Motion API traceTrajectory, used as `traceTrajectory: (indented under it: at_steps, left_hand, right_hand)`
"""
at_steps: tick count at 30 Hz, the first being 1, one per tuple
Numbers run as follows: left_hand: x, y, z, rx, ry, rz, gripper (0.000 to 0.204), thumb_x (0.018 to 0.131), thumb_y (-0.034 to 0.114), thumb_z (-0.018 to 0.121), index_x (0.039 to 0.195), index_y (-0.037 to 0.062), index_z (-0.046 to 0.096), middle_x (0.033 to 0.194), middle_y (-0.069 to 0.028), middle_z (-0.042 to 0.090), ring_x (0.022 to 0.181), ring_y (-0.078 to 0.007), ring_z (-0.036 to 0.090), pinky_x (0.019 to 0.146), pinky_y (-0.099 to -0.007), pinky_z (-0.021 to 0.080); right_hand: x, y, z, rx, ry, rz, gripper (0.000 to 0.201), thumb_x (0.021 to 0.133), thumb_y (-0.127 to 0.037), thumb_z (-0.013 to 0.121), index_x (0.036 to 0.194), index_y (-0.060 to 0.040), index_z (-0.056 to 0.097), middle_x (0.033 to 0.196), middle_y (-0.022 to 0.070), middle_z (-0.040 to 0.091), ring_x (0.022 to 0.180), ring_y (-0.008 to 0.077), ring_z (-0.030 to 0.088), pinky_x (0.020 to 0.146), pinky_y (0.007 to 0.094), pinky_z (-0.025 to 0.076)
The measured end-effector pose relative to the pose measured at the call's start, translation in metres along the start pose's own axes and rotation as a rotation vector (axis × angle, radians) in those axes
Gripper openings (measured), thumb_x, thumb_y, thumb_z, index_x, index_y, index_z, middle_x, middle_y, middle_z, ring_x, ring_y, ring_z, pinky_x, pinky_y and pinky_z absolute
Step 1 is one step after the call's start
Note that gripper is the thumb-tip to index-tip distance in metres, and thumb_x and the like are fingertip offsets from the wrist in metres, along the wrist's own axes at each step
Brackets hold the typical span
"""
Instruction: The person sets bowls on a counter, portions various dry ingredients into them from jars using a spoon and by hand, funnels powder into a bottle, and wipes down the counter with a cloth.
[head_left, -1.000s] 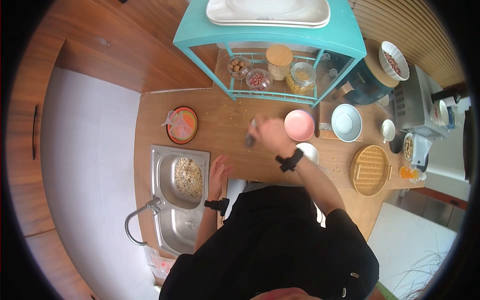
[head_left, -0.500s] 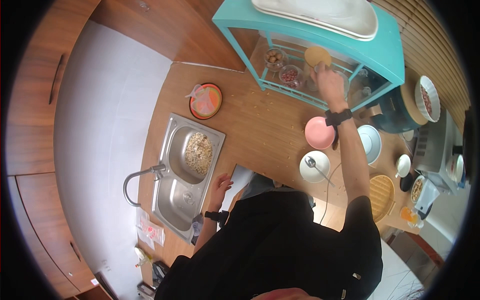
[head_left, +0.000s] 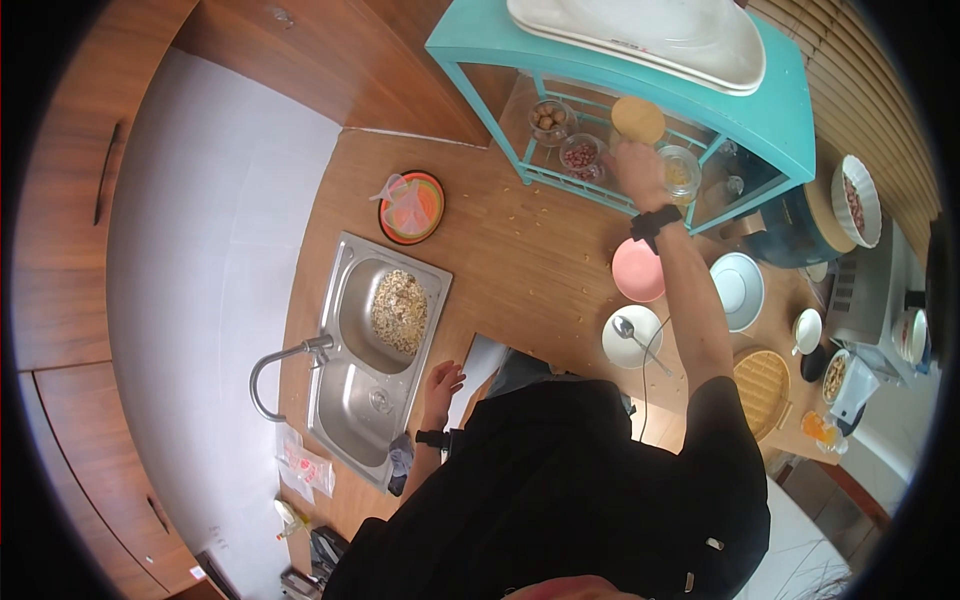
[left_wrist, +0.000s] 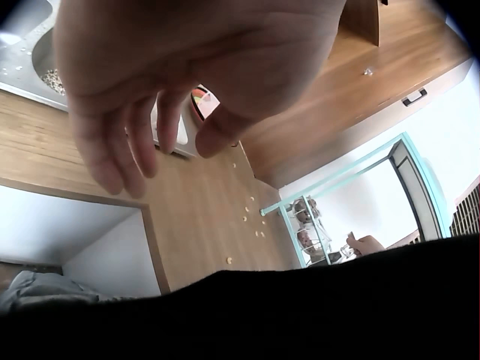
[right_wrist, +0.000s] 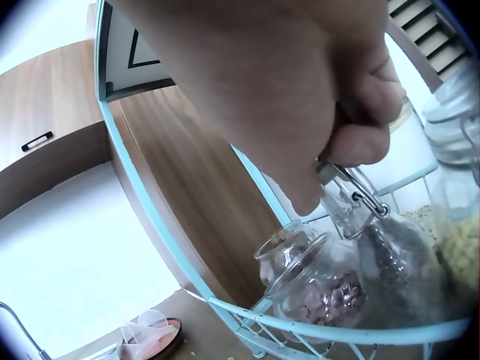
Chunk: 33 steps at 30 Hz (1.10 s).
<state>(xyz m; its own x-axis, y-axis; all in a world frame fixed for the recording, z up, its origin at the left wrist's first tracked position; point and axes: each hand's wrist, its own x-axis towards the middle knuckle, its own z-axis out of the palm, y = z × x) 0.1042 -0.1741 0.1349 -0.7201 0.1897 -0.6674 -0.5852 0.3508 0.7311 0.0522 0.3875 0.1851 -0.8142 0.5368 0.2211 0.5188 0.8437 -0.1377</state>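
Inside the turquoise rack [head_left: 800, 110], my right hand [head_left: 637, 172] reaches among glass jars. Close up in the right wrist view, the curled fingers of this hand [right_wrist: 300, 97] pinch the metal clasp at the neck of a clear bottle [right_wrist: 401, 266] with dark contents. Beside the bottle is a jar of reddish nuts or beans [right_wrist: 330, 296], and a jar of yellow pieces [right_wrist: 461, 251] stands on its other side. My left hand [head_left: 440, 390] hangs by the counter's front edge near the sink [head_left: 345, 415]; its fingers [left_wrist: 139, 142] are loosely bent and hold nothing.
Loose oat-like pieces [head_left: 398, 312] lie in one sink basin. On the counter are funnels on stacked plates [head_left: 428, 225], a pink bowl [head_left: 636, 272], a white bowl with a spoon [head_left: 618, 350], a pale blue bowl [head_left: 738, 290] and a woven tray [head_left: 762, 385]. White platters [head_left: 660, 35] top the rack.
My right hand has moved from above the counter, where it held a blurred dark object, into the rack, then slightly left. The head view has shifted. My left hand stays near the sink.
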Motion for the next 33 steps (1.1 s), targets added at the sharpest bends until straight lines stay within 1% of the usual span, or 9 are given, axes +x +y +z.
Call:
traceTrajectory:
  at_steps: [1,10,13,18,21,23,27,29,33]
  left_hand:
    - [0.006,0.0,0.0,-0.02,0.005,0.009,0.036,0.098,0.019,0.06,0.131,0.0039,0.055,0.123,-0.0117,0.064,0.104,-0.0227,0.066,0.09,-0.0343,0.052]
    - [0.063,0.002,-0.006,0.047,-0.147,-0.006,0.038,0.098,0.022,0.061,0.13,0.0039,0.055,0.121,-0.0101,0.063,0.106,-0.0221,0.065,0.093,-0.0352,0.05]
    - [0.081,0.001,-0.006,0.053,-0.185,-0.004,0.039,0.096,0.02,0.062,0.13,0.0019,0.055,0.121,-0.0127,0.064,0.108,-0.0246,0.065,0.095,-0.0375,0.052]
    - [0.111,-0.001,-0.007,0.066,-0.228,0.021,0.037,0.095,0.018,0.062,0.127,0.0016,0.057,0.117,-0.011,0.065,0.103,-0.0218,0.065,0.091,-0.0348,0.053]
    - [0.14,-0.012,-0.009,0.104,-0.281,0.069,0.034,0.096,0.018,0.062,0.126,0.0017,0.057,0.114,-0.0097,0.065,0.102,-0.0199,0.065,0.089,-0.0332,0.052]
    - [0.15,-0.005,-0.001,0.122,-0.32,0.101,0.033,0.096,0.018,0.062,0.125,0.0019,0.058,0.113,-0.0091,0.066,0.101,-0.019,0.064,0.088,-0.0326,0.052]
    - [0.154,0.018,0.019,0.167,-0.35,0.093,0.029,0.096,0.018,0.062,0.121,0.003,0.061,0.105,-0.0055,0.065,0.097,-0.0181,0.064,0.084,-0.0294,0.051]
    - [0.157,0.022,0.032,0.173,-0.367,0.072,0.029,0.096,0.018,0.062,0.121,0.0027,0.061,0.105,-0.0056,0.065,0.098,-0.018,0.064,0.085,-0.0291,0.052]
    - [0.156,0.032,0.055,0.198,-0.495,0.086,0.03,0.098,0.017,0.059,0.123,0.0024,0.06,0.115,-0.0078,0.064,0.103,-0.0193,0.064,0.089,-0.0314,0.052]
  right_hand:
    - [-0.002,-0.002,0.002,0.05,-0.008,0.026,0.038,0.089,-0.04,0.069,0.094,-0.0026,0.068,0.075,0.0162,0.071,0.07,0.0332,0.072,0.057,0.0409,0.058]
    - [-0.021,-0.018,0.013,0.147,-0.02,0.158,0.048,0.093,-0.043,0.064,0.11,0.001,0.059,0.09,0.0232,0.069,0.08,0.0398,0.07,0.066,0.0481,0.057]
    - [-0.027,-0.02,0.018,0.161,0.046,0.188,0.044,0.09,-0.04,0.068,0.106,0.0003,0.06,0.093,0.0202,0.069,0.081,0.0379,0.071,0.066,0.0446,0.058]
    - [-0.048,-0.029,0.007,0.125,-0.044,0.288,0.049,0.089,-0.038,0.069,0.112,0.0027,0.055,0.101,0.0221,0.067,0.087,0.0394,0.07,0.07,0.0458,0.058]
    - [-0.078,-0.028,-0.007,0.111,0.047,0.25,0.051,0.089,-0.036,0.069,0.12,0.0013,0.051,0.102,0.0228,0.065,0.085,0.0407,0.069,0.069,0.0468,0.057]
    - [-0.108,-0.029,-0.03,0.273,0.15,0.277,0.042,0.09,-0.031,0.066,0.119,-0.0009,0.056,0.095,0.0239,0.067,0.081,0.0427,0.068,0.068,0.0496,0.056]
    - [-0.203,0.017,0.005,0.202,-0.233,0.456,0.035,0.093,-0.033,0.06,0.088,0.0004,0.07,0.083,0.0268,0.068,0.074,0.0455,0.066,0.07,0.0537,0.055]
    - [-0.249,0.031,0.028,0.227,-0.244,0.571,0.043,0.093,-0.038,0.058,0.083,0.0009,0.072,0.083,0.027,0.069,0.079,0.0454,0.067,0.075,0.0538,0.054]
    - [-0.273,0.029,0.044,0.187,-0.293,0.78,0.046,0.094,-0.041,0.056,0.088,0.0016,0.072,0.085,0.0271,0.07,0.087,0.0439,0.068,0.081,0.0537,0.053]
